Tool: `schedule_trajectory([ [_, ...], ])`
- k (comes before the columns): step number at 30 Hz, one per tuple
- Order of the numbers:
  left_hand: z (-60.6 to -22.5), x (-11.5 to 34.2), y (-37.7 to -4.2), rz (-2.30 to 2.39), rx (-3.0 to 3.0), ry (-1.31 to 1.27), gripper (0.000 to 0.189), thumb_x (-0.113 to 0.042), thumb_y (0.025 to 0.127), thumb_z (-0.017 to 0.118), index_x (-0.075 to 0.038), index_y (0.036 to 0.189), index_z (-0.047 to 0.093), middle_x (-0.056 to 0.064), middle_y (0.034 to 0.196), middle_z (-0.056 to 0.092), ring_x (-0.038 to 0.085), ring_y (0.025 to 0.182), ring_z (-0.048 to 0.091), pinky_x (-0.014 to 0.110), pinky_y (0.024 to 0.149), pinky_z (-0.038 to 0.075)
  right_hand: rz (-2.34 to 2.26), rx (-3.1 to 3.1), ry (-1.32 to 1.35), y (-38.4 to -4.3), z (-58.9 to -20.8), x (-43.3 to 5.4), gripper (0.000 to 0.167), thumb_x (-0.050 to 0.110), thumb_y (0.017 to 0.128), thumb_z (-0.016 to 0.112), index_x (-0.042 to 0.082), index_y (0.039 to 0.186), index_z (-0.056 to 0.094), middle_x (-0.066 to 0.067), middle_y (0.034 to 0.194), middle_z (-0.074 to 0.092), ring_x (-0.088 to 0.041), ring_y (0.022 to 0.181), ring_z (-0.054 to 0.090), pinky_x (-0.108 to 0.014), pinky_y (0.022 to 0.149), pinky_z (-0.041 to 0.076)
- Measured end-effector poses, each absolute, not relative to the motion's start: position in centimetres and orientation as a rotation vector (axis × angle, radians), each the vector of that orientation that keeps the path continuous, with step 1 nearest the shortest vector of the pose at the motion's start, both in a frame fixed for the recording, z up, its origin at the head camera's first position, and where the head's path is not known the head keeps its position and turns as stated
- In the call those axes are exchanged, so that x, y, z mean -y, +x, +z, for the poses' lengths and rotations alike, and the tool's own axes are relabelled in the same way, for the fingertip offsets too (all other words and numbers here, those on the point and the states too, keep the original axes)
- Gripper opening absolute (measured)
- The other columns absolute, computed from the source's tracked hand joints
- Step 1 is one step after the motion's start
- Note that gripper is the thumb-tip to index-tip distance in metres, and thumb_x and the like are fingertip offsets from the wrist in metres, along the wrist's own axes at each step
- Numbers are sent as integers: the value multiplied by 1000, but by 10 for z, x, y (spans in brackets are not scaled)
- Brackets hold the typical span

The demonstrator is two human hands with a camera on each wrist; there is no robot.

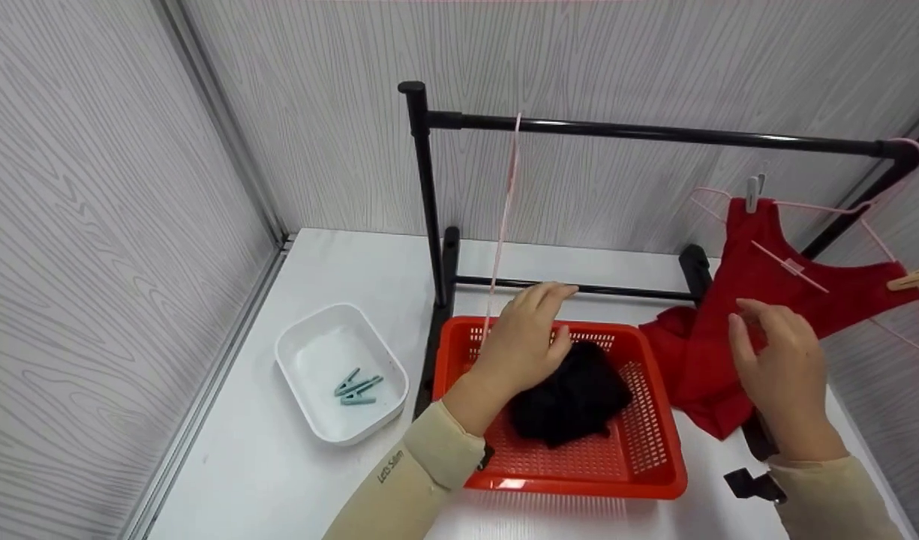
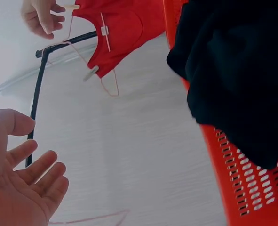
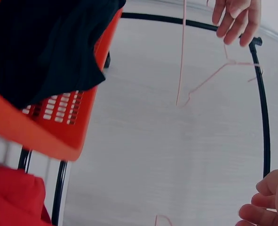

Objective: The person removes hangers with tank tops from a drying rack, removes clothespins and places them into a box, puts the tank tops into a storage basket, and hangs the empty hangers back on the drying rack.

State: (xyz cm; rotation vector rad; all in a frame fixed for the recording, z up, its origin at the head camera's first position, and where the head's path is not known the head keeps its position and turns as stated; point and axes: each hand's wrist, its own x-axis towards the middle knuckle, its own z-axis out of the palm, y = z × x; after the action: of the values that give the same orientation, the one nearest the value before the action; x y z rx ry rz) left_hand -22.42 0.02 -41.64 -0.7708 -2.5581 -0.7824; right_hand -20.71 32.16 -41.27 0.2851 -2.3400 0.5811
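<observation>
My left hand (image 1: pixel 525 337) hovers over the red basket (image 1: pixel 572 489), empty, its fingers loosely bent. In the basket lies a bunched black cloth (image 1: pixel 583 394). Farther right, my right hand (image 1: pixel 788 367) holds nothing and is held up in front of a red sleeveless garment (image 1: pixel 767 300). That garment hangs on a pink hanger (image 1: pixel 823 205); a grey clothespin (image 1: pixel 752 195) sits on one strap and a tan clothespin (image 1: pixel 913 278) on the other. Its lower part bunches beside the basket. Both hands show empty in the left wrist view, the left palm (image 2: pixel 16 188) turned up.
A black rack's top bar (image 1: pixel 654 135) spans the back. Near its left end hangs a bare pink hanger (image 1: pixel 504 217), seen edge-on, reaching down to the basket. At left stands a white tub (image 1: pixel 309 397) with teal clothespins (image 1: pixel 358 390). Patterned panels (image 1: pixel 339 150) enclose the table.
</observation>
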Motion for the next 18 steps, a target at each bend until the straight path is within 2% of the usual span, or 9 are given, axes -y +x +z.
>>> schedule_trajectory([
  [8,-424,-16,-227,-792,2610,-770,51,-16,94,60,-14,144,49,3,139,54,20,129,50,34,111,37,642,2405,116,-210,-416,-343,27,9,97,60,-5,120,64,-26,114,63,-44,105,54,-60,92,41],
  [15,-430,-33,-230,-783,2667,-779,53,-18,96,59,-15,147,46,3,143,51,20,133,47,34,113,36,591,2363,27,-218,-417,-365,28,9,97,58,-7,120,64,-30,118,61,-48,108,51,-62,91,39],
  [18,-433,-41,-231,-781,2685,-786,56,-21,96,59,-17,149,43,4,148,47,21,136,43,35,114,34,535,2370,-79,-223,-415,-373,31,12,99,55,-7,123,62,-30,124,58,-49,114,49,-63,99,38],
])
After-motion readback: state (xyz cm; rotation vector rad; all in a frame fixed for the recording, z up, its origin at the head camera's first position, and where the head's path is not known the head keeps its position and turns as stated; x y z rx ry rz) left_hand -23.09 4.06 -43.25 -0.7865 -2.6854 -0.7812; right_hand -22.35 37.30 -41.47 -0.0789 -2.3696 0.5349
